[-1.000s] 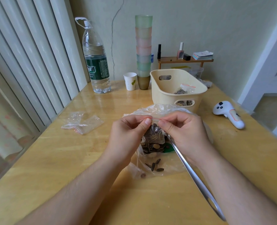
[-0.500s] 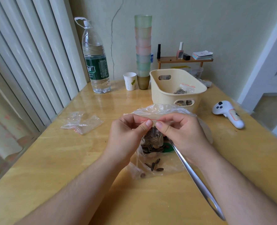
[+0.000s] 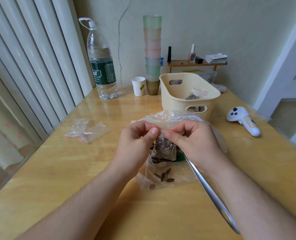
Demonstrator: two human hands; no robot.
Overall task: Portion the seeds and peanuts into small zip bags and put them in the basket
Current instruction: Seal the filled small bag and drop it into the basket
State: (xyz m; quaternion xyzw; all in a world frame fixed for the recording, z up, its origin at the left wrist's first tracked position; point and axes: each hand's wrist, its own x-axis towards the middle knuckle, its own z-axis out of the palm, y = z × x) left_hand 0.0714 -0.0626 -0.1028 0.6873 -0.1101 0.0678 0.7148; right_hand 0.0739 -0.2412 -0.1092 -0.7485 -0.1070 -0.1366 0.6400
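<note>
Your left hand (image 3: pixel 135 144) and right hand (image 3: pixel 194 144) both pinch the red-striped top of the small zip bag (image 3: pixel 164 149), full of seeds. The basket (image 3: pixel 173 94) sits just beyond on the worktop (image 3: pixel 74 170).

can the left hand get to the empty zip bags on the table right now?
Probably not yet: the path is free, nothing lies between them, but the left hand is pinching the seed-filled zip bag with the right hand. The empty zip bags lie to its left.
</note>
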